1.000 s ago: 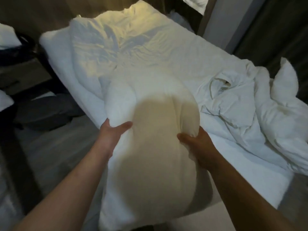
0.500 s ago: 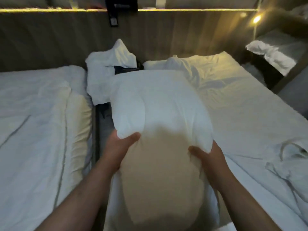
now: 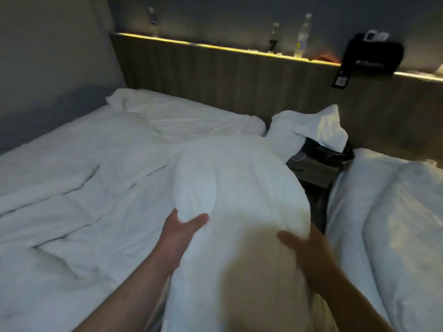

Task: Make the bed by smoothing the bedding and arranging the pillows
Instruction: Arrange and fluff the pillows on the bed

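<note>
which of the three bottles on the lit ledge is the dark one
The middle bottle, standing just left of the tall clear bottle with the yellow label. The far-left bottle looks clear too.

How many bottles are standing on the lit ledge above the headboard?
3: a bottle at far left, a dark bottle beside a taller clear bottle right of centre. The black bag may hide others.

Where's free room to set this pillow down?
Head of the left bed, between headboard and rumpled duvet, lies flat and free. The nightstand in the gap is crowded: white cloth, dark bag.
</note>
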Demonstrator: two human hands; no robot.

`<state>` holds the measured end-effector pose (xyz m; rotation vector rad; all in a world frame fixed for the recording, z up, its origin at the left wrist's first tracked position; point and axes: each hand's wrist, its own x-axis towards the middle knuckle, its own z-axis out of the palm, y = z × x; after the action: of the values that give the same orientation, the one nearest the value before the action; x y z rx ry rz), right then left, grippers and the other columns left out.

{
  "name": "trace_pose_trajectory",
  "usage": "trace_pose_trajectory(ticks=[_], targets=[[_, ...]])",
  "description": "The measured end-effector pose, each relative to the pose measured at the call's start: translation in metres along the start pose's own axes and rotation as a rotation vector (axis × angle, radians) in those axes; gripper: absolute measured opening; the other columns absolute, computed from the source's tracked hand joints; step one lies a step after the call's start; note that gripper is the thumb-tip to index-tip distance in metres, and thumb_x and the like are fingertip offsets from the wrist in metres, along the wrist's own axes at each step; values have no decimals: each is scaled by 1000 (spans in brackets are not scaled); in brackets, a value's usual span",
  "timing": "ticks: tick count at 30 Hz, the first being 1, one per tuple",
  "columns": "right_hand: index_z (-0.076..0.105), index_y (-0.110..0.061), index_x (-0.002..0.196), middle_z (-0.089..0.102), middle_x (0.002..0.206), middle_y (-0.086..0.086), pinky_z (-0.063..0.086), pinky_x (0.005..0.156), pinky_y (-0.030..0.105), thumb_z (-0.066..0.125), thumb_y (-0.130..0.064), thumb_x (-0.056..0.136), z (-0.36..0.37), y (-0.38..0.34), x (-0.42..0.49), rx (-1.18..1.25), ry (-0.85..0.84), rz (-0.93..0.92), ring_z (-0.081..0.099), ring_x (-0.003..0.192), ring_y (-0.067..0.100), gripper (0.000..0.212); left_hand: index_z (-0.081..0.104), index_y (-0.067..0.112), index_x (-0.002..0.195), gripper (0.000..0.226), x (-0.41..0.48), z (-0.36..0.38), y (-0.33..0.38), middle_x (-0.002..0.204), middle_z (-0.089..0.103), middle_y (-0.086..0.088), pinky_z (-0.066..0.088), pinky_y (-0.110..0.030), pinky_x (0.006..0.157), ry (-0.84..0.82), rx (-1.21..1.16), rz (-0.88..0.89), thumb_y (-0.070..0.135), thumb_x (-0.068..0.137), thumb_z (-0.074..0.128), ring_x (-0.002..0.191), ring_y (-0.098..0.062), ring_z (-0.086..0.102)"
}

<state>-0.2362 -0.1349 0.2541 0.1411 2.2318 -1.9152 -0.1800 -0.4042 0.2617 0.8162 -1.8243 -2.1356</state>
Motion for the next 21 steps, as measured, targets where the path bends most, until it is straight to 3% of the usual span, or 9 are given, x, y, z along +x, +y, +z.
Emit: trace_pose_trajectory(ticks=[3,7,10,13,15,17,18,21], targets=[[66,-21,98,72,73,-2,47,43,23,81,-13,73,37,-7,35,-41,-104,13,65,56,7,30,67,16,95,25,13,-29,0,83,76,2,54,-22,53,128,-67,-7,7,75,79,72,-15,73],[60,-30,113,70,93,-3,59,64,36,80,-18,75,107,-23,74,-116,-271,2,69,80,17,45,67,12,102,30,41,-78,-2,88,76,-6,59,-33,65,272,-131,-20,5,75,78,78,-24,73],[58,-20,123,70,98,-5,54,67,23,77,-10,78,174,-32,100,-134,-380,-31,69,82,8,50,67,12,106,36,75,-123,-5,93,76,-5,59,-36,72,368,-133,-7,8,73,80,83,-23,73],[56,-19,122,66,104,-3,49,72,24,77,-11,78,253,-37,132,-214,-447,-78,63,89,9,49,67,11,111,44,124,-174,-13,98,75,-6,57,-44,83,470,-122,-6,13,70,84,89,-26,72],[52,-21,127,63,109,-4,46,79,22,77,-13,79,308,-33,156,-255,-512,-95,60,94,11,54,67,14,109,45,161,-211,-21,97,75,-3,57,-44,84,516,-83,-17,20,68,85,89,-23,72],[50,-24,128,61,109,-9,45,76,12,76,-15,79,362,-22,180,-291,-565,-104,60,95,7,56,69,20,102,38,198,-249,-34,94,75,2,58,-40,81,547,-38,-30,26,69,85,85,-17,73],[51,-22,128,62,111,-7,47,79,13,77,-15,79,387,-14,192,-316,-580,-112,61,99,10,56,69,22,100,34,215,-266,-40,92,75,5,58,-37,80,558,-14,-30,27,70,85,83,-13,73],[51,-12,133,63,122,5,49,98,37,78,-16,77,455,20,223,-388,-611,-77,60,111,21,62,69,15,105,34,260,-313,-68,94,76,0,57,-36,82,554,-6,-55,23,75,82,86,-18,73]])
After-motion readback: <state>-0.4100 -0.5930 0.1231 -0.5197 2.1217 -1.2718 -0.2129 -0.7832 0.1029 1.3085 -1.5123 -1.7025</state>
